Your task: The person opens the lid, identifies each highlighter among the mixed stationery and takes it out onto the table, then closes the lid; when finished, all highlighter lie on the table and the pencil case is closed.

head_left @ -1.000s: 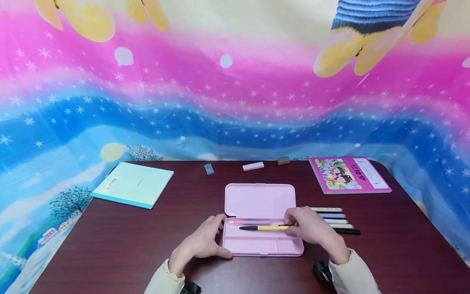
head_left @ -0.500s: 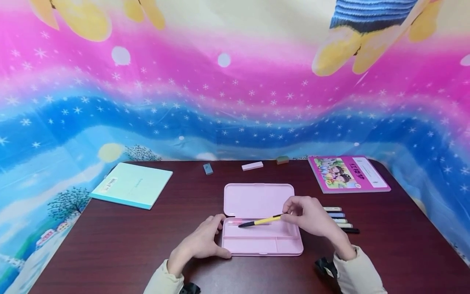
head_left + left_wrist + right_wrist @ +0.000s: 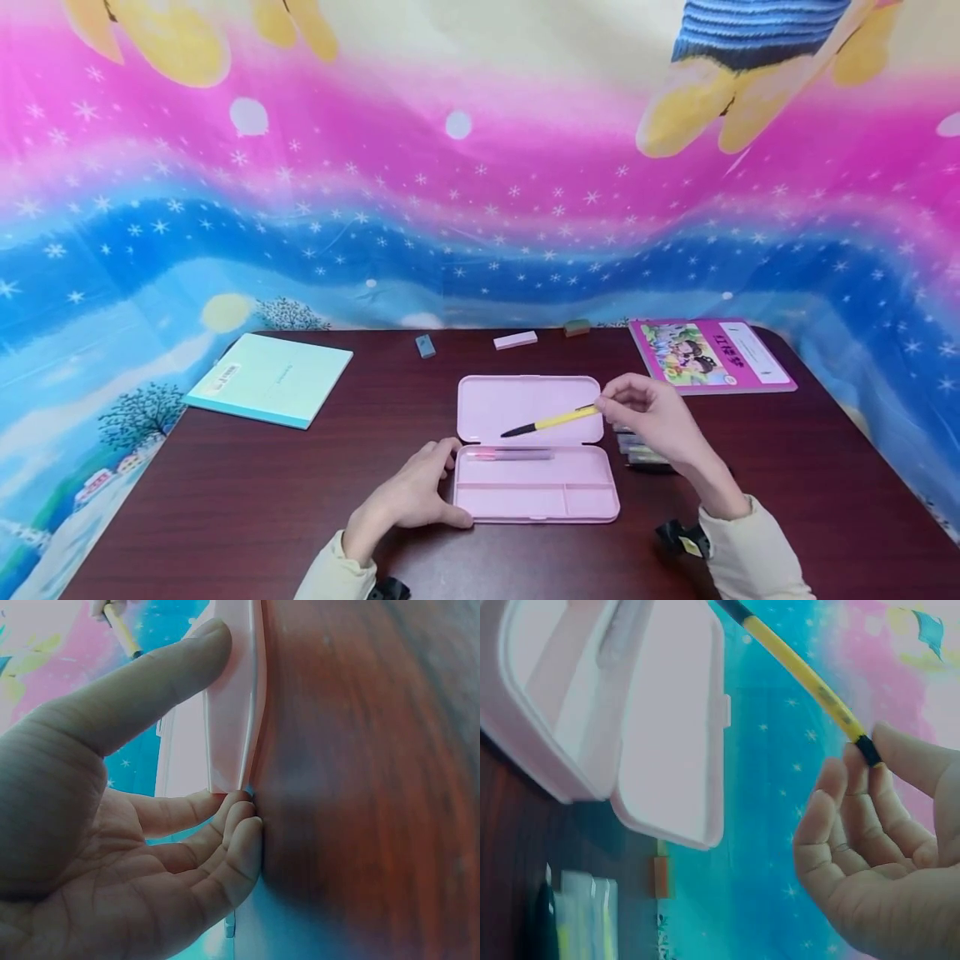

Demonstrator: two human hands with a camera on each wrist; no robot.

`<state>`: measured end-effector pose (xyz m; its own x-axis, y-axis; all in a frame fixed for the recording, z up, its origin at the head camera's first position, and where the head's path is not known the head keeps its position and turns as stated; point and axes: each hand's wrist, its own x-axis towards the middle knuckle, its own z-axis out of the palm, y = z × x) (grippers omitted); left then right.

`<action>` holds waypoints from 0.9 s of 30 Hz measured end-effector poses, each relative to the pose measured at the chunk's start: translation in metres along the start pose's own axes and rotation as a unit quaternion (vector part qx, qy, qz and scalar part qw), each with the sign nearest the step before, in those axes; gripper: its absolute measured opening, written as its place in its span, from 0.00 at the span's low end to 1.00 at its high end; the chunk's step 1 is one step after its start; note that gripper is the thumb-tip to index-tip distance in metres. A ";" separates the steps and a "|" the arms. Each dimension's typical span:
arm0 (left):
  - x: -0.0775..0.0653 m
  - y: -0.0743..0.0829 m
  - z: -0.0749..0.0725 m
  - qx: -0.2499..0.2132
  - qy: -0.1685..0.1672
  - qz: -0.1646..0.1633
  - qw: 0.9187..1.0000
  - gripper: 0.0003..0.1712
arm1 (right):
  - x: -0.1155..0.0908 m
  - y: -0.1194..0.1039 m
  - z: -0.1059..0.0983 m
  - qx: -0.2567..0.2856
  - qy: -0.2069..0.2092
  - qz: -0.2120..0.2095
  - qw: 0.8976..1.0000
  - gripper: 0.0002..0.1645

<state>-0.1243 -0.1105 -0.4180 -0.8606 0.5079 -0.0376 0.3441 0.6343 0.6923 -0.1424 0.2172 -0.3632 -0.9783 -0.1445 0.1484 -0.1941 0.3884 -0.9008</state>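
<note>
Erasers [image 3: 515, 340] behind case [image 3: 510, 501], notebook [image 3: 272, 379] left, book [image 3: 701, 357] right

Gap left of lid [image 3: 517, 402]; pens [image 3: 639, 451] right

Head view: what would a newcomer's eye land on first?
Probably the pink and blue snowflake backdrop, spread behind the dark brown table. Then perhaps the slim yellow and black pen pinched in the person's right hand, and the open pale pink plastic pencil case on the table, its left end held by the left hand.
</note>
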 end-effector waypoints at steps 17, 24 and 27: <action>0.000 -0.001 0.001 0.000 -0.002 -0.002 1.000 0.46 | -0.037 0.023 -0.054 -0.038 0.071 -0.010 0.997 0.09; 0.000 0.000 0.001 -0.003 -0.003 0.001 1.000 0.46 | -0.057 0.044 -0.079 -0.064 0.074 0.035 0.995 0.09; -0.001 0.000 0.000 -0.004 -0.005 -0.002 1.000 0.46 | -0.064 0.053 -0.089 -0.061 0.075 0.055 0.994 0.09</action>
<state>-0.1237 -0.1107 -0.4175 -0.8587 0.5103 -0.0473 0.3368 0.6315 0.6984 -0.0968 0.3282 -0.3839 -0.9921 0.0382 0.1198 -0.0844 0.5039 -0.8596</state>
